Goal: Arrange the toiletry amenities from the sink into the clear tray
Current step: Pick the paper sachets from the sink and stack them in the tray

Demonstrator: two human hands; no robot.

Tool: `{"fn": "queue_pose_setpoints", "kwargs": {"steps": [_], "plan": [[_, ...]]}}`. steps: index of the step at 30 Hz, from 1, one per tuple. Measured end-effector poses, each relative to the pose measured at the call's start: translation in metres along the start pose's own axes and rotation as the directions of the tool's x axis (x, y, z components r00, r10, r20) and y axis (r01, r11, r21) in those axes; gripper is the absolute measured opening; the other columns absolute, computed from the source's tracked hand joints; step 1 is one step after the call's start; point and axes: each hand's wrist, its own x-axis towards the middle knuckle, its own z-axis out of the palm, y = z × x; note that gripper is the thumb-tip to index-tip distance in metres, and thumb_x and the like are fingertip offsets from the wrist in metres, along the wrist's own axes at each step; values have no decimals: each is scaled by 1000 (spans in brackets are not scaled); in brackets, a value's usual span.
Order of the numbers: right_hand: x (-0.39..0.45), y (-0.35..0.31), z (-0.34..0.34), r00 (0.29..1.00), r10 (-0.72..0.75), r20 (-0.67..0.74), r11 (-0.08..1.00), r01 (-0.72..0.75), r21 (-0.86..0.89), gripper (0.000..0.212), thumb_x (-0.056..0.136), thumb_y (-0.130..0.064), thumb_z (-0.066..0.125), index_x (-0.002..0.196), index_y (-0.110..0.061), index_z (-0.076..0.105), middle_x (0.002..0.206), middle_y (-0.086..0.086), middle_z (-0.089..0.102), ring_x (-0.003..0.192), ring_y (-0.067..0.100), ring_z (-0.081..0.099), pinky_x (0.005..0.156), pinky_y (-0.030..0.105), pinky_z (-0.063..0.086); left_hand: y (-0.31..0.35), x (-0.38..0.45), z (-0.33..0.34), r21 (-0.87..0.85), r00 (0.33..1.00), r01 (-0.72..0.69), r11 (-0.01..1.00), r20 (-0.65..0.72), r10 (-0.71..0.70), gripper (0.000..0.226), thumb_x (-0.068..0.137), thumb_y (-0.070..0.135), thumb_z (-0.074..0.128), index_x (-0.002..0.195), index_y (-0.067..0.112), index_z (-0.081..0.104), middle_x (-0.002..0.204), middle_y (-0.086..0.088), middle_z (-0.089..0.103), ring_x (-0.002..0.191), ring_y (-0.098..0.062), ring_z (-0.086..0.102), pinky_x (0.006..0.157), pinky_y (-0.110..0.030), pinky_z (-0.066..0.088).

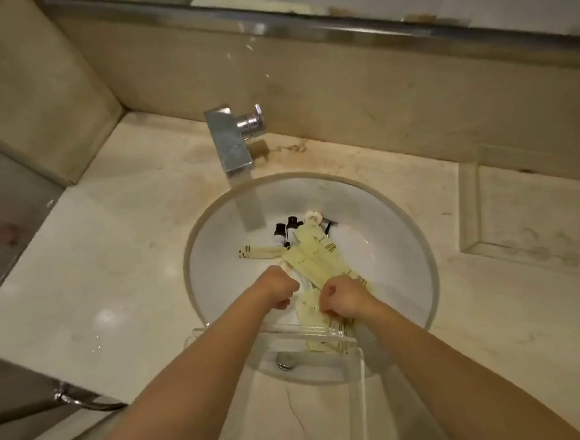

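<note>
Countertop [124, 260]: pale marble around the basin; you stand at its near edge.
Basin [399, 235]: round and white, sunk into the countertop; every place below is given from it.
Faucet [234, 145]: square chrome spout at the basin's far rim, reaching over the bowl.
Clear tray [350, 342]: it sits across the basin's near rim, directly under your wrists, with a few pale packets already inside at its right end.
Cream sachets [312, 263]: a loose fan in the middle of the bowl, just beyond your knuckles; their long axes run from near-right to far-left, toward the faucet.
Rolled cream packet [258, 252]: lies crosswise left of the fan, apart from both hands.
Dark bottles [286, 231]: two small ones at the far side of the bowl, under the spout tip, with a round pale piece [312, 217] beside them.
Your left hand [278, 287]: curled into a fist at the fan's near-left edge; whether it pinches a packet, you cannot tell.
Your right hand [343, 297]: curled too, resting on the near ends of the sachets and seemingly pinching one.
Next move, as a judgement: the sachets lie ahead of your fingers and the tray behind them, so you draw them lengthwise toward yourself; your right hand is nearer.
</note>
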Motion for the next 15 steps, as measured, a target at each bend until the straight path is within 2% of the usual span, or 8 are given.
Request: {"fn": "queue_pose_setpoints", "kwargs": {"steps": [3,5,7,8,10,12,15], "plan": [[5,-1,11,999,-38,25,978,42,-203,25,79,-11,63,103,-17,63,109,4,65,99,23,62,84,34,54,-1,10,14,125,1000,19,992,16,-21,18,92,8,54,108,1,53,100,-15,55,84,-27,58,81,-36,56],[4,-1,16,998,-56,-12,949,50,-311,36,79,-15,66,114,-15,59,113,5,61,101,24,60,83,37,53,0,9,24,168,999,24,985,39,-31,4,89,2,53,88,5,51,87,-16,54,75,-28,58,83,-41,57],[5,2,19,996,-75,-45,917,51,-394,46,78,-23,70,120,-16,53,115,5,59,103,25,58,82,38,53,-1,12,31,198,998,21,980,46,-30,16,88,-1,53,75,8,49,84,-18,59,74,-31,62,83,-42,57],[5,2,20,996,-76,-47,905,49,-423,52,77,-27,71,123,-17,49,116,5,59,105,26,57,81,38,52,1,9,30,207,998,18,978,54,-29,11,88,-1,53,79,5,54,89,-19,63,79,-32,66,85,-40,58],[4,5,20,998,-55,-39,916,35,-399,58,78,-32,72,127,-18,44,116,5,61,104,26,58,77,37,52,2,11,28,191,997,8,981,71,-22,7,88,-3,54,86,2,59,91,-18,64,87,-33,67,87,-44,58],[4,8,19,999,-43,-30,949,31,-314,55,77,-33,72,123,-18,45,110,4,63,98,25,61,74,36,52,3,9,24,130,997,-6,991,82,-5,18,88,-5,53,76,8,54,86,-15,60,85,-31,63,88,-45,57],[4,9,11,997,-71,-37,996,69,-54,34,76,-28,73,104,-18,56,98,1,64,87,20,62,76,36,53,4,7,14,-56,996,-29,998,86,34,21,85,-7,53,75,11,55,90,-15,61,82,-28,60,83,-42,56]]}}
